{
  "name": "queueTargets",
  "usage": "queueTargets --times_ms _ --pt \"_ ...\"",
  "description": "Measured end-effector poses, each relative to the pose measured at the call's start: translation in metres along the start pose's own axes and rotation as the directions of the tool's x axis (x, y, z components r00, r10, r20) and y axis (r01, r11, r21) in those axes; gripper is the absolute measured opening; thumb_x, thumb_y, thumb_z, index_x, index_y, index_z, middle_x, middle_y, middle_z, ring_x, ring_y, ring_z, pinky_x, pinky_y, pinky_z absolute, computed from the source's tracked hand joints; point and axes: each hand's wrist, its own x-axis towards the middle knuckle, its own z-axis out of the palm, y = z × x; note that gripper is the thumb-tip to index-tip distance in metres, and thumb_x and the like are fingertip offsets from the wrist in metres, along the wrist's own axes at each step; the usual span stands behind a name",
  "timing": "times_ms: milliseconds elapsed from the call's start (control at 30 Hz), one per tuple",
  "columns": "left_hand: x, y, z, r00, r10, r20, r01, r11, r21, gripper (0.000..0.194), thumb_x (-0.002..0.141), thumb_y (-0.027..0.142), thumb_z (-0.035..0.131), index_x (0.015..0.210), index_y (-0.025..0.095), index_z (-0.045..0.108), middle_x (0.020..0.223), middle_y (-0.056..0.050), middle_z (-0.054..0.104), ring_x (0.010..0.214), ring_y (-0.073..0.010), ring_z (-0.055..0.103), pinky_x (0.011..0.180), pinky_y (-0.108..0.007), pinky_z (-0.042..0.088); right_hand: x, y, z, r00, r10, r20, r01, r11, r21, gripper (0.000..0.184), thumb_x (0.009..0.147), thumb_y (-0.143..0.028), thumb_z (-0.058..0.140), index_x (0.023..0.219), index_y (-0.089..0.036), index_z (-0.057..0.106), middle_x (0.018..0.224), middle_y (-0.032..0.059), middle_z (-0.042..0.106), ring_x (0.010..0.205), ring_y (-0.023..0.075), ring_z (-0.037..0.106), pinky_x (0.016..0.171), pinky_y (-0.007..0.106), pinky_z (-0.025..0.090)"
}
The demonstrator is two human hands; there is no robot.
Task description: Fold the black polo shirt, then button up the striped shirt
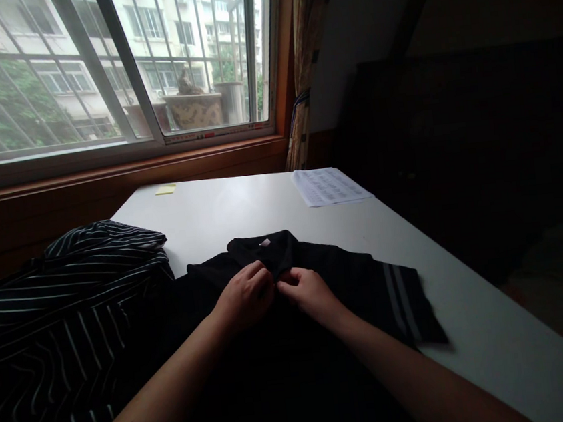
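Note:
A black collared shirt (337,265) lies spread on a white table (240,202), its collar toward the window. Two grey stripes cross its right sleeve, and a small white label shows inside the collar. My left hand (250,291) is closed on the front of the shirt just below the collar. Beside it, nearly touching, my right hand (307,292) pinches the cloth at the neck opening with thumb and fingers. Whether a button is between the fingertips is hidden.
Black-and-white striped cloth (80,306) is heaped at the left. Printed sheets (332,185) and a yellow sticky note (165,189) lie at the table's far side. Behind stand a barred window (145,64) and a tied curtain (301,81). The table's right edge runs diagonally.

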Motion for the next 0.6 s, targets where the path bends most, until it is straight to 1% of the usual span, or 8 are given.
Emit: queueTargets --times_ms 100,300,433,600 --pt "0.0007 -0.0010 0.0004 1.000 -0.012 -0.012 0.012 1.000 -0.021 0.007 0.086 0.011 0.054 0.086 0.018 0.055 0.086 -0.004 0.056 0.078 -0.0170 0.055 0.069 -0.029 0.048 -0.0014 -0.0038 -0.0003 1.000 -0.002 0.001 0.002 1.000 0.010 0.018 0.077 -0.027 0.064 0.087 -0.014 0.072 0.080 0.0056 0.073 0.065 0.0162 0.063 0.057 0.024 0.045" --pt "0.0003 -0.0028 -0.0001 0.998 -0.056 -0.007 0.055 0.996 -0.068 0.007 0.084 0.011 0.056 0.083 0.018 0.055 0.082 -0.001 0.053 0.069 -0.0134 0.052 0.060 -0.024 0.043 -0.0026 -0.0081 -0.0009 1.000 0.003 -0.005 -0.003 1.000 -0.012 0.018 0.077 -0.029 0.065 0.085 -0.014 0.073 0.075 0.0045 0.072 0.063 0.0160 0.062 0.055 0.023 0.044" --pt "-0.0003 -0.0040 -0.0008 0.996 -0.087 -0.004 0.086 0.993 -0.079 0.005 0.083 0.014 0.058 0.082 0.018 0.056 0.081 0.000 0.052 0.068 -0.0130 0.052 0.060 -0.024 0.043 -0.0017 -0.0057 -0.0010 1.000 -0.013 -0.001 0.013 1.000 -0.013 0.019 0.077 -0.030 0.065 0.085 -0.014 0.073 0.080 0.0055 0.073 0.066 0.0163 0.063 0.057 0.024 0.045" --pt "0.0006 -0.0071 -0.0019 0.993 -0.121 0.001 0.119 0.981 -0.153 0.004 0.084 0.016 0.059 0.081 0.018 0.058 0.079 0.000 0.055 0.070 -0.0137 0.054 0.063 -0.025 0.043 -0.0015 -0.0054 -0.0009 1.000 -0.002 -0.004 0.002 1.000 -0.009 0.020 0.077 -0.032 0.066 0.084 -0.015 0.073 0.076 0.0044 0.071 0.063 0.0154 0.061 0.055 0.023 0.044"
